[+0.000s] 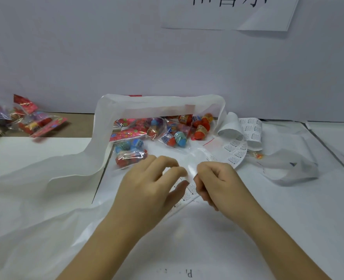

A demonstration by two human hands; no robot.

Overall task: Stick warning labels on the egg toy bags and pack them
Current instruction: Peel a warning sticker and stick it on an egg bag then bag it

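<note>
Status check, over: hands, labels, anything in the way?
Left hand and right hand both pinching label strip. Egg bags piled just behind. White bag slumps at left, not blocking.

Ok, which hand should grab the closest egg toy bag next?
Probably left: both pinch the label strip, but the left hand lies beside that egg toy bag; the right hand is farther.

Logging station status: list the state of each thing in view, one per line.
Left hand: pinching the label strip.
Right hand: gripping the label strip.
Label strip: unrolled, curling across the table.
White plastic bag: open, egg toy bags inside.
Side pile: more toy bags, heaped far left.
</note>
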